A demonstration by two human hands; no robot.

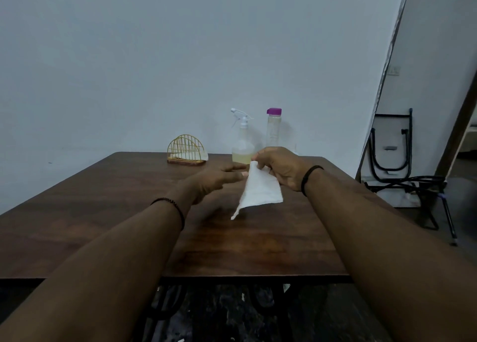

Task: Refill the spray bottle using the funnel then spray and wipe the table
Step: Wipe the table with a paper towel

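Just right of the frame's centre, our right hand pinches the top edge of a white paper napkin between thumb and curled fingers, so the sheet hangs down and to the left, its lowest corner close above the table; whether that corner touches the wood we cannot tell. Our left hand, just left of centre, holds nothing: its fingers reach out nearly straight toward the napkin's upper edge, close to it, though contact is not clear. We judge the step in hand to be readying the napkin for wiping. To do it well we would gather or fold the loose sheet into a flat pad, using the free hand to steady the hanging end, then press it flat on the wood and wipe in overlapping strokes, since a thin sheet held by one corner would drag and tear when wet. Beyond the hands, above centre, the spray bottle stands upright near the table's far edge, trigger head on, pale yellowish liquid in its lower part. Just to its right stands a clear bottle with a purple cap. Further left sits a gold wire napkin holder. We see no funnel.
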